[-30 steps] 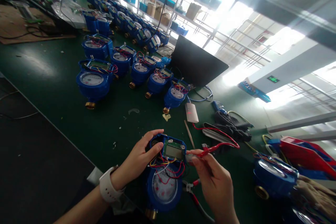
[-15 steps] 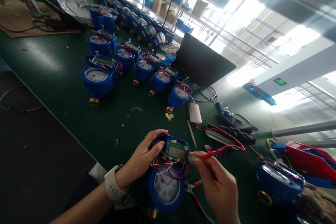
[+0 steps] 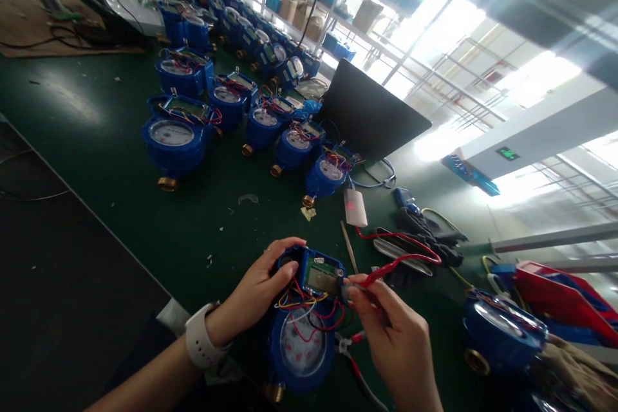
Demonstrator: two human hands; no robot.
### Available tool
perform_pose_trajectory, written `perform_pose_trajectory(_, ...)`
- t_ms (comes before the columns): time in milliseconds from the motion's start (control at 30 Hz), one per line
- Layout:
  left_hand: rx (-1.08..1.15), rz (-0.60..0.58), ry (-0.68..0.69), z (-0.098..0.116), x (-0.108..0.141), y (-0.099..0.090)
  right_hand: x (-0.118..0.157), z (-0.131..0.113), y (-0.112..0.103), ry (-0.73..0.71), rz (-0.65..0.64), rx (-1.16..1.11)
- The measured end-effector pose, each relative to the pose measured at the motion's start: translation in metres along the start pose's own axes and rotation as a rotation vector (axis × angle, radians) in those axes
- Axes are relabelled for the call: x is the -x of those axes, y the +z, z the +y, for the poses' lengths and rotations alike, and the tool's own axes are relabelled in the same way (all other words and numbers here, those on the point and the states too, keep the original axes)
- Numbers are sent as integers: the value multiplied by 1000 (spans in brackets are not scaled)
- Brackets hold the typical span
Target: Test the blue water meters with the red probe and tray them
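- The left hand [image 3: 261, 290] is closed around the upper left housing of the blue meter [image 3: 302, 347], at ten o'clock from its dial, thumb lying on the near side.
- The right hand [image 3: 393, 328], at three o'clock, pinches the end of the red cable [image 3: 408, 259] just beside the housing; whether the tip touches is hidden by fingers.
- Loose coloured wires [image 3: 302, 302] cross the dial's upper part.
- Red-handled pliers [image 3: 344, 345] lie at four o'clock, between meter and right hand.
- At one o'clock: a thin stick [image 3: 348, 246], then a white box [image 3: 356, 207], with a dark panel [image 3: 371, 112] farther off.
- Other blue meters [image 3: 174, 145] stand from eleven to twelve.
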State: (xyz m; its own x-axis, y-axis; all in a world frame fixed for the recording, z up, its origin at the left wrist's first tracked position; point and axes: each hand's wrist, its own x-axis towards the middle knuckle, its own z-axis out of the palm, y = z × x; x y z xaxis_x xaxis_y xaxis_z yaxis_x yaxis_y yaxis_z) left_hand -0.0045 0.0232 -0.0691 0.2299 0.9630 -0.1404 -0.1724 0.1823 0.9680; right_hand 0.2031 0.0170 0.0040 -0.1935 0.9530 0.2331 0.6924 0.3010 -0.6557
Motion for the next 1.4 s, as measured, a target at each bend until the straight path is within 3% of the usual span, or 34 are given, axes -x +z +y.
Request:
perform_pose_trajectory(167,-3,5,13,-1,-1,0,3,3,1,-2,5,-8)
perform_pose_trajectory(433,6,53,56,2,-1,3,10,12,9,135,64,-164)
perform_pose_trajectory(633,-43,86,15,8,-3,9,14,13,11,213,126,-296)
perform_pose_trajectory(1067,-80,119,-9,12,-3,11,13,15,8,144,36,-254)
perform_pose_trajectory(1400,-76,123,-15,12,-5,12,14,6,11,194,83,-282)
